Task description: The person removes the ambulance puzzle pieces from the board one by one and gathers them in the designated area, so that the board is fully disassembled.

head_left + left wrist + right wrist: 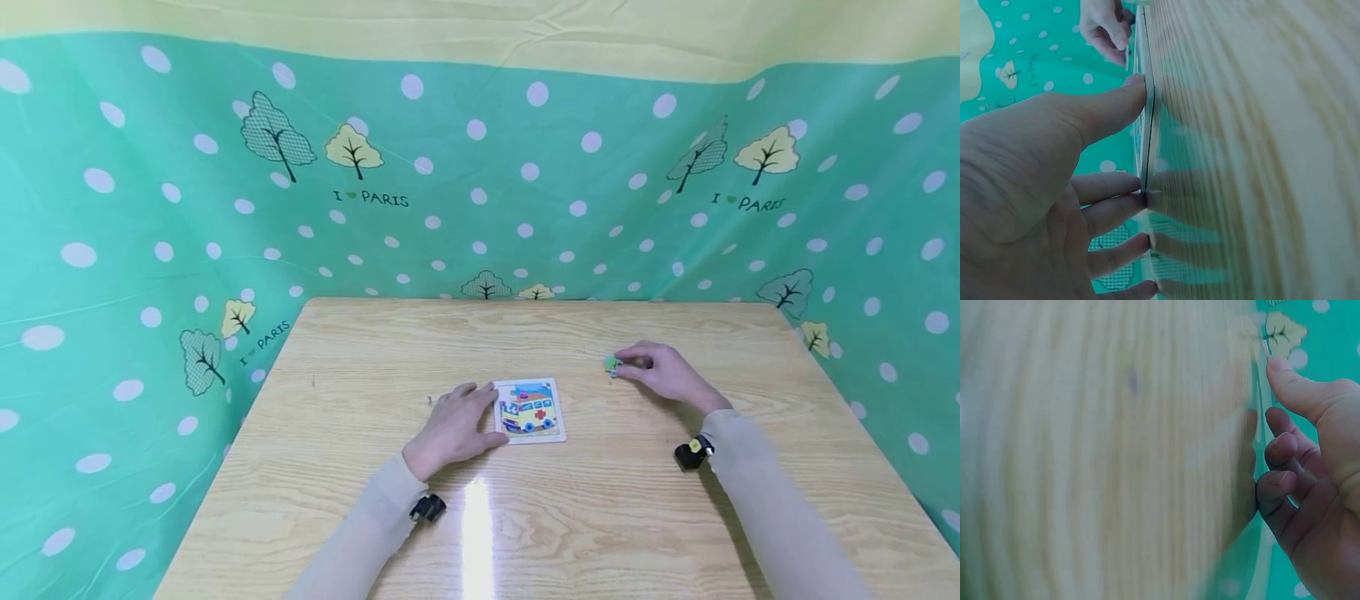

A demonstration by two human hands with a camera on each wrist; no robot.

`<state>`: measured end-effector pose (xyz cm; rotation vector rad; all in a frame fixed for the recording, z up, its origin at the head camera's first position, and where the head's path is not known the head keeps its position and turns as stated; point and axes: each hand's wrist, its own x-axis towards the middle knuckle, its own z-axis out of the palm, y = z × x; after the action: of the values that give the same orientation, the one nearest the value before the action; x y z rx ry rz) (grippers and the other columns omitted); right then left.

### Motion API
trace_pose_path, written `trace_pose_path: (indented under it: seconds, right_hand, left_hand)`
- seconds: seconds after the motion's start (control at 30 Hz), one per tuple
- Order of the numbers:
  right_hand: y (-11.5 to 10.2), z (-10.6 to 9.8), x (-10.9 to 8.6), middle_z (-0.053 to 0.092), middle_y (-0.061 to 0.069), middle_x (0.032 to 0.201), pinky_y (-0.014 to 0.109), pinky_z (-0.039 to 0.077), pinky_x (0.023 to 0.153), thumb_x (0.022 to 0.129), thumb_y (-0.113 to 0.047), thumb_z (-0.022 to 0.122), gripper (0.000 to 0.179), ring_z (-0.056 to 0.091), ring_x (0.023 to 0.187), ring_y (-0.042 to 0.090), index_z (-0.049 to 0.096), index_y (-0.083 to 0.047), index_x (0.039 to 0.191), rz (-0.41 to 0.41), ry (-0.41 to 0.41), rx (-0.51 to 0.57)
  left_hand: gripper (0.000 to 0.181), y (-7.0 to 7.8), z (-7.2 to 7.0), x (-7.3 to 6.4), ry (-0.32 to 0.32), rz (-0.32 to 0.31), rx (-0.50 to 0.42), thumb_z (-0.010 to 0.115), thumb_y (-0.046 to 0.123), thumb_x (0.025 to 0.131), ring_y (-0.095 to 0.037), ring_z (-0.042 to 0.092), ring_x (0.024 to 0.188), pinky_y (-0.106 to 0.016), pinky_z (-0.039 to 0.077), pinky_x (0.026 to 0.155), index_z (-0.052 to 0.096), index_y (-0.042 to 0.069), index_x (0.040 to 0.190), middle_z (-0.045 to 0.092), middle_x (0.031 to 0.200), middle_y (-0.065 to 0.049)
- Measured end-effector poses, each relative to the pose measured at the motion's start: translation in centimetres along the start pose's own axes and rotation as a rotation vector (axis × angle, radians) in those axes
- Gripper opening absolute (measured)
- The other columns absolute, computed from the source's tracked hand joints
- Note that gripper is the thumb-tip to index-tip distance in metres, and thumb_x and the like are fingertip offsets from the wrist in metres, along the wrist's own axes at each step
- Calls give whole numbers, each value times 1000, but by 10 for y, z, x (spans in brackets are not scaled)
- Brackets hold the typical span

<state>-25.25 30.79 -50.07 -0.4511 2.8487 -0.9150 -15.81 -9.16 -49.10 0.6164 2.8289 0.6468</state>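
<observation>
A small square jigsaw puzzle (559,435) with a white border lies flat on the table, its picture showing a yellow ambulance with a red cross. Along its left side rests my left hand (453,427), thumb by the lower left corner and fingers spread towards the upper left corner. The left wrist view shows that thumb (1124,100) touching the puzzle's thin edge. Farther right, my right hand (666,372) pinches a small green and blue puzzle piece (611,364) between thumb and fingers. In the right wrist view only a thin edge of the piece (1265,347) shows at the thumb tip.
The wooden table (600,517) reaches back to a green dotted curtain (450,167), which also hangs at both sides. A tiny dark speck (430,400) is on the table left of the puzzle. Each wrist wears a small black camera (692,453).
</observation>
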Motion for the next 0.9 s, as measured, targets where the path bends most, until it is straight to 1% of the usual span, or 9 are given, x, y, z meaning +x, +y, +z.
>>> trace_pose_path:
  seconds: [0.13,0.33,0.6,0.9]
  right_hand:
    - [8,-9,-4,73,16,126,32,49,77,101,-36,75,48,58,90,20,71,-6,137,12,2,-13]
    - [18,-17,-8,73,15,124,30,48,76,102,-35,74,47,56,91,20,71,-5,138,24,-13,-5]
    - [24,-15,-6,72,10,117,31,49,79,103,-35,72,44,56,93,20,72,-7,138,20,-34,-14]
    - [22,-15,-4,71,10,117,36,48,82,105,-32,70,43,57,96,21,70,-8,140,25,-56,-20]
  left_hand:
    - [81,0,0,1,-3,-6,6,79,51,93,-43,38,156,-66,35,125,52,8,157,45,168,-11]
    - [82,-1,0,1,-9,-11,-1,79,52,93,-43,37,157,-66,34,125,51,9,158,44,169,-11]
    - [82,-3,3,2,-21,-23,1,78,52,94,-42,36,158,-66,33,126,50,10,159,43,170,-10]
    - [81,1,-1,0,-14,-21,-3,79,51,94,-42,37,157,-66,34,125,52,9,158,45,169,-11]
